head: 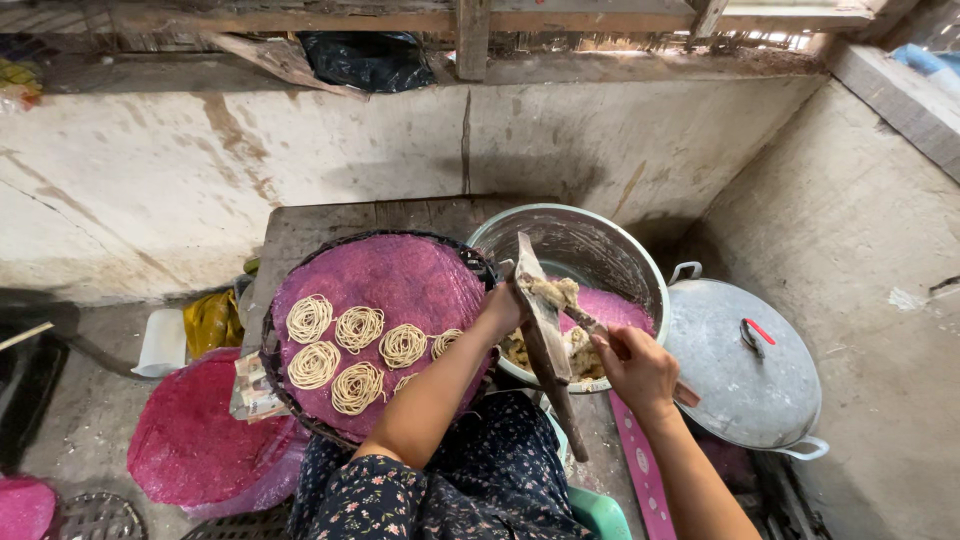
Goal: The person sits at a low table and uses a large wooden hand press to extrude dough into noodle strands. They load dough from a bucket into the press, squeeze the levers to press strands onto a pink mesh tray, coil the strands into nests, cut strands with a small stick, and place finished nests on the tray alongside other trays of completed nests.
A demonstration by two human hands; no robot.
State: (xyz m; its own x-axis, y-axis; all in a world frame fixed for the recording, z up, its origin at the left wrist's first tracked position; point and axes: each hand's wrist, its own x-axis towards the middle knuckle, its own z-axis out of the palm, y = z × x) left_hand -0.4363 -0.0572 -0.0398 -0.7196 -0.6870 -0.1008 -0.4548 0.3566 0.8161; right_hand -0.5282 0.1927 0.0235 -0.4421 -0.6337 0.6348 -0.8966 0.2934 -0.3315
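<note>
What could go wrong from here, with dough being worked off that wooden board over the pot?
1. The right hand scrapes dough with a thin tool close to the left hand that steadies the wooden board; a slip might nick the fingers.
2. Dough may drop outside the metal pot.
3. The left forearm crosses the pink tray and could smear the noodle coils.

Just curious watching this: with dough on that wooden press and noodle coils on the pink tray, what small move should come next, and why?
Probably scrape the dough off the wooden press with the tool in the right hand; the left hand steadies the press over the pot, and dough clings to its top.
</note>
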